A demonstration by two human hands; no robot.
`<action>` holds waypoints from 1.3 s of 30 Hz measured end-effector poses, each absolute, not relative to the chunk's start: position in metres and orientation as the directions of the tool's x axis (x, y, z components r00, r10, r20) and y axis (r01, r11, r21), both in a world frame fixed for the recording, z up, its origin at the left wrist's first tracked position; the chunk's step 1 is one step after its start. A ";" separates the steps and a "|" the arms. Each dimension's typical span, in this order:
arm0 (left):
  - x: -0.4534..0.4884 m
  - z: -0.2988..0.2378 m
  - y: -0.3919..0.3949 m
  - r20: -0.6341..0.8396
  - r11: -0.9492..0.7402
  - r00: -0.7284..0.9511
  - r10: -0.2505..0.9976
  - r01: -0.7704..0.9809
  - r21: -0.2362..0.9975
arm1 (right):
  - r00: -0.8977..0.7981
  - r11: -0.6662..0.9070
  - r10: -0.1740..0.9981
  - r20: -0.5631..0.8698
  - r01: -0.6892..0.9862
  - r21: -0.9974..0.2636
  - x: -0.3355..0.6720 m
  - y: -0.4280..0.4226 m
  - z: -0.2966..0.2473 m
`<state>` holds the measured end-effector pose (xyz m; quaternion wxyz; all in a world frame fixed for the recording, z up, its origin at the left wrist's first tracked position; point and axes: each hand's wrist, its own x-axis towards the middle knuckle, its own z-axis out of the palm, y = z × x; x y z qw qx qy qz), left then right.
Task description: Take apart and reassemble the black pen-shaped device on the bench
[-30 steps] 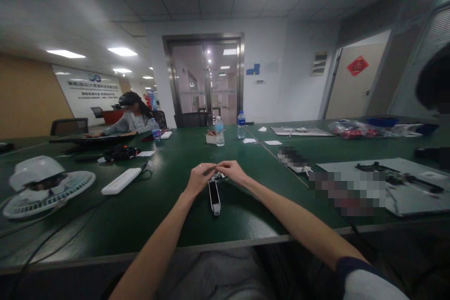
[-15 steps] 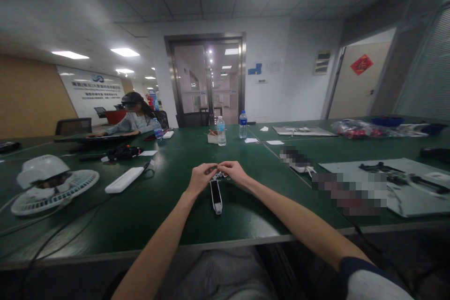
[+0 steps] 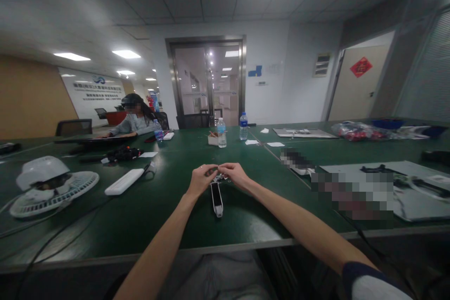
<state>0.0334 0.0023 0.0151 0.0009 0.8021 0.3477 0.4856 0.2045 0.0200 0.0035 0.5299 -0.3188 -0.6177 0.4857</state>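
Head view has tipped up slightly since the earlier frame, so the desk sits lower in the picture; the hands have barely shifted. From my remote seat: a long office room, with a glass door [image 3: 206,79] straight ahead and a wall sign [image 3: 96,91] far left, its lettering too small to read. A co-worker [image 3: 135,119] sits further along the green desk [image 3: 158,211]. On it lie a round white fan [image 3: 52,192], a white power strip [image 3: 123,182] and two water bottles [image 3: 221,133]. Nearest me, a narrow black-and-white gadget [image 3: 217,199] lies lengthwise between the forearms. Left hand [image 3: 202,180] and right hand [image 3: 235,173] meet above its far end, fingertips pinched on a small metal part [image 3: 221,178], seemingly to steady it. Whether that part is attached, I cannot tell.
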 end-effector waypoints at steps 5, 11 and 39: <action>0.034 0.017 0.001 0.783 -0.770 0.299 0.546 0.546 0.329 | -0.236 0.356 0.900 0.365 -0.081 -0.931 0.207 0.019 0.007; 0.034 0.017 -0.001 0.786 -0.777 0.299 0.541 0.535 0.331 | -0.246 0.363 0.897 0.367 -0.064 -0.930 0.207 0.018 0.009; 0.034 0.017 -0.002 0.799 -0.779 0.277 0.534 0.527 0.339 | -0.260 0.314 0.905 0.336 -0.124 -0.941 0.205 0.019 0.006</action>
